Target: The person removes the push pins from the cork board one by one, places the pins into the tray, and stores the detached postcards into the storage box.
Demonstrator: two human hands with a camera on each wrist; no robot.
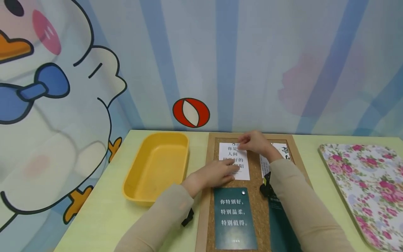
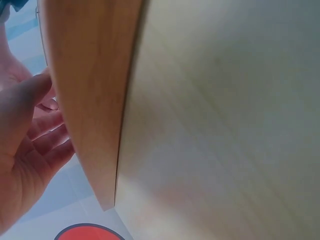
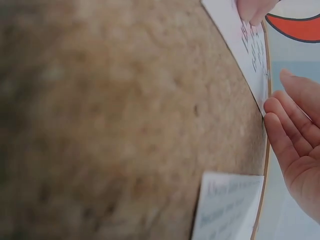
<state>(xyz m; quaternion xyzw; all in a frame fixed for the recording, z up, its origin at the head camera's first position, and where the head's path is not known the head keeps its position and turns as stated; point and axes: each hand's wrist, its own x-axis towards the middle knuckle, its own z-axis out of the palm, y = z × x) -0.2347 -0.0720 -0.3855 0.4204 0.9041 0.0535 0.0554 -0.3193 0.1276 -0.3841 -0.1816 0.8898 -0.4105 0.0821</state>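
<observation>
A white card with printed characters lies against the upper left of a wood-framed cork board. My left hand rests its extended fingers over the card's lower part. At the card's top right corner is my right hand, its fingertips right at the edge. In the right wrist view the thumb stands apart from the loosely bent fingers, and nothing shows between them. A small pin sits at the card's top edge. Below, a dark green card is held by a silver pushpin.
Another white card and a second green card are on the board's right side, partly hidden by my right arm. A yellow plastic tray stands left of the board. To the right lies a floral tray. A patterned wall rises behind the table.
</observation>
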